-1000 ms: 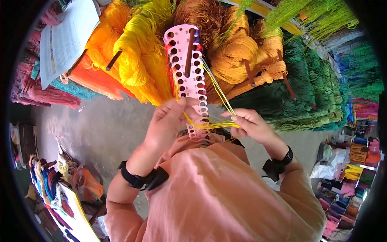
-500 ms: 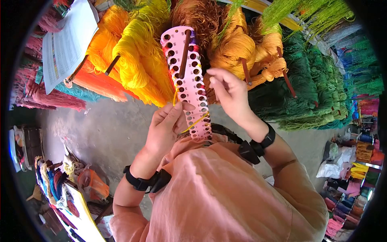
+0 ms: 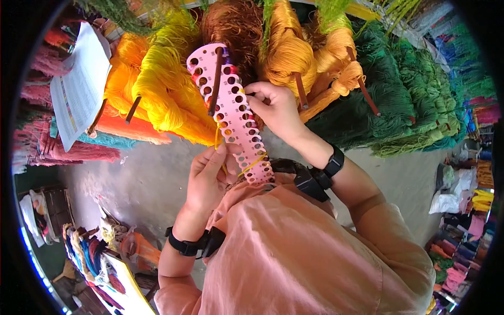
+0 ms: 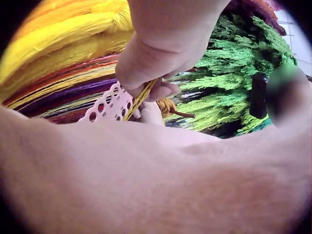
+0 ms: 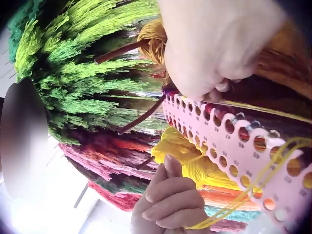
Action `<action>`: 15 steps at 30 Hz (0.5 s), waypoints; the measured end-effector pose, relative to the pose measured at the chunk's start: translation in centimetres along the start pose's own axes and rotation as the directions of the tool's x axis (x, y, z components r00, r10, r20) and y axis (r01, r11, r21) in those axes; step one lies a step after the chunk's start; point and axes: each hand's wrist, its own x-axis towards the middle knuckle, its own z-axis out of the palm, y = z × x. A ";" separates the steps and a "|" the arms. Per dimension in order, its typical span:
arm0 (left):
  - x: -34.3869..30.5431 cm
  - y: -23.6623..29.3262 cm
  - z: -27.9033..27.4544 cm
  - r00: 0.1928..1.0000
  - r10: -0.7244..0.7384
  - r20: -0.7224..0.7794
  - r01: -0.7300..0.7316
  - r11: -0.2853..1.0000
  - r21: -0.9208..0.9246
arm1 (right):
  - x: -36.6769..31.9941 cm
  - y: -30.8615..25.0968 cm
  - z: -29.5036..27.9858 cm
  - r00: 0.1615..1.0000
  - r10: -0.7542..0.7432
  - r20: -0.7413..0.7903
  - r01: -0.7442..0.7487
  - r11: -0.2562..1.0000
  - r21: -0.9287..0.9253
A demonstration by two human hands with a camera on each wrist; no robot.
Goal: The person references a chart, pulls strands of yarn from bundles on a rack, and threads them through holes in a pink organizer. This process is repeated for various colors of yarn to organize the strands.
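Observation:
A long pink thread card (image 3: 229, 114) with holes along both edges and coloured threads looped in some of them slants down toward the person's chest. My left hand (image 3: 206, 170) is at its lower left edge, thumb and fingers pinching yellow thread (image 4: 141, 100). Part of this thread crosses the card's lower part, as the right wrist view also shows. Higher up, at the card's right edge, my right hand (image 3: 277, 109) has curled fingers, with the fingertips around a pale yellow strand (image 5: 265, 108). The tips are partly hidden by the hand.
Skeins of yellow thread (image 3: 165, 100), orange thread (image 3: 286, 58) and dark green thread (image 3: 383, 79) hang behind the card. Brown pegs (image 3: 300, 90) stick out among them, one lying across the card. A printed sheet (image 3: 81, 86) hangs at left.
My right hand let its stretched bundle of yellow strands go and rose to the card's upper right edge. The left hand stayed near the left edge, still pinching yellow thread.

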 end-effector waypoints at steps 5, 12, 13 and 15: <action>0.1 -0.2 -0.1 1.000 -0.004 0.007 0.004 1.000 0.009 | 0.4 0.3 0.2 1.000 0.006 -0.019 -0.005 0.999 0.050; 0.2 0.1 -0.5 0.999 0.016 0.033 -0.016 1.000 0.001 | 0.0 0.8 -0.5 0.999 0.032 0.003 -0.032 0.993 0.114; 0.1 0.1 -0.6 0.999 0.019 0.029 -0.019 1.000 -0.001 | -0.2 0.8 -0.8 0.999 0.029 0.023 -0.031 0.995 0.093; 0.1 0.1 -0.6 1.000 0.024 0.018 -0.024 0.999 -0.021 | -0.6 0.3 -1.4 0.997 0.051 0.058 -0.055 0.997 0.061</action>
